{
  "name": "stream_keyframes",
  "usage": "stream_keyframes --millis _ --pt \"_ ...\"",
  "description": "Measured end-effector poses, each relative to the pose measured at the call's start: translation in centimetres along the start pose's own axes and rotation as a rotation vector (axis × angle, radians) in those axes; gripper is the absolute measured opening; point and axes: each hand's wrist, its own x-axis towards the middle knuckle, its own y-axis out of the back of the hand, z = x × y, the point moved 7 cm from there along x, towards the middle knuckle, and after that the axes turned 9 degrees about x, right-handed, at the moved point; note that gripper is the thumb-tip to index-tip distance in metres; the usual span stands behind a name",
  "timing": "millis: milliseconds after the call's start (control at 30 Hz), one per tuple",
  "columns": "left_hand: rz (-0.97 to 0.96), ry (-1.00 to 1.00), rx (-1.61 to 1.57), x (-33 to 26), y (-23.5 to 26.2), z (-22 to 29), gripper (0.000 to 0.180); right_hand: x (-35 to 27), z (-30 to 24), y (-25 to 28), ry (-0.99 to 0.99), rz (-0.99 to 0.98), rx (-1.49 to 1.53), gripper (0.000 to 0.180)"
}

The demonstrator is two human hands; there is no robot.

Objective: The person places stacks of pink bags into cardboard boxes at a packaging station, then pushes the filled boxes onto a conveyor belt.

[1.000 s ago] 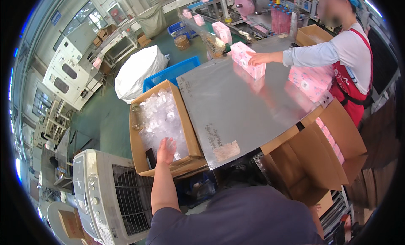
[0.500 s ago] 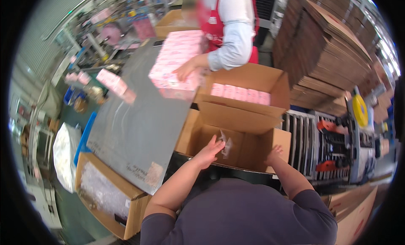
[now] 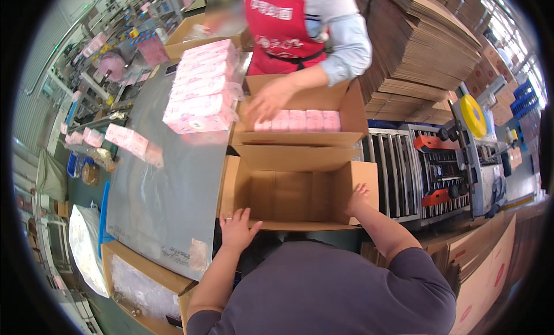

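Observation:
An open cardboard carton (image 3: 288, 188) stands in front of me, its bare brown inside showing. At its near left corner, my left hand (image 3: 238, 230) is open with the fingers spread, touching or just over the edge. My right hand (image 3: 359, 201) rests on the carton's right side flap, fingers stretched out and apart. Just beyond stands a second carton (image 3: 303, 138) with a row of pink packs (image 3: 297, 120) inside. A co-worker's hand (image 3: 274, 98) reaches over its left end, slightly blurred. On the table's far end sits a block of stacked pink tissue packs (image 3: 202, 87).
A grey metal table (image 3: 156, 208) lies left, with a few pink packs (image 3: 130, 142) at its left edge. A box of clear plastic bags (image 3: 141, 283) stands near left. Right are a roller conveyor (image 3: 389, 170), a yellow tape roll (image 3: 473, 115) and stacked flat cartons (image 3: 410, 52).
My left hand has moved from inside the carton to its near left corner; the clear plastic there no longer shows. The co-worker's hand has left the pink stack for the far carton.

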Motion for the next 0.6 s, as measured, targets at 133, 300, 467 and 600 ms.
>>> stream_keyframes --millis 133,300,467,600 --pt "-0.144 0.067 -0.090 -0.2 -0.4 0.0 0.061 0.7 1.2 -0.1 -0.101 -0.134 0.041 0.113" --pt "-0.203 0.113 -0.463 1.0 2.4 -6.5 0.065 0.8 2.2 -0.8 -0.068 0.006 0.221 0.125" --pt "0.022 0.404 -0.382 4.1 2.9 -23.7 0.071 -6.7 -5.5 10.5 0.336 0.430 0.459 0.087" --pt "0.098 0.548 -0.215 11.3 5.9 -36.4 0.075 -14.1 -18.5 18.5 0.832 0.439 0.593 0.064"
